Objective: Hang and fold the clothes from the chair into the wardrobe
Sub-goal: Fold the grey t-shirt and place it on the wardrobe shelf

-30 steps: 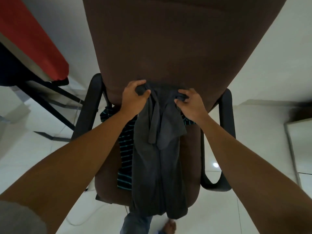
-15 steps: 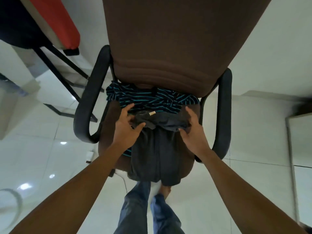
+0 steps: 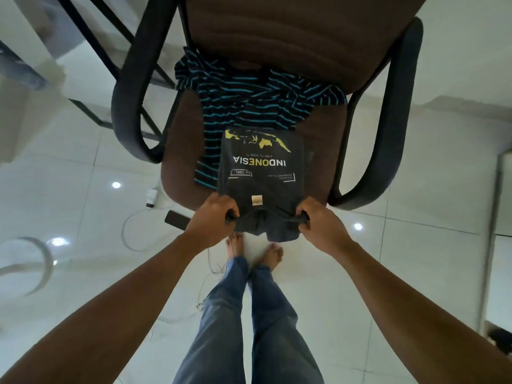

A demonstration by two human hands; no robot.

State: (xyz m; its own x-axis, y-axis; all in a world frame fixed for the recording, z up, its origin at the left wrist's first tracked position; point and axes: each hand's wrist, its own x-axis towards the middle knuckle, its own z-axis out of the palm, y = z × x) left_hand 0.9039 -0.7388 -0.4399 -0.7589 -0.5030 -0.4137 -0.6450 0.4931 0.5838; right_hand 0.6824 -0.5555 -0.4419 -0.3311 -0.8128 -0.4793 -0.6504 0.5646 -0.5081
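Both hands, the left hand (image 3: 213, 217) and right hand (image 3: 318, 221), gripped the dark shirt (image 3: 261, 173) at its shoulders over the chair (image 3: 182, 128); carrying it to the wardrobe likely came next.

The top edge is cutting off the chair's backrest (image 3: 291, 37). The dark T-shirt (image 3: 260, 167) is covering the near part of the striped shirt (image 3: 249, 98), and its smaller print is blurring beyond reading. The left hand (image 3: 213, 217) is hiding the right end of a black object (image 3: 176, 219).
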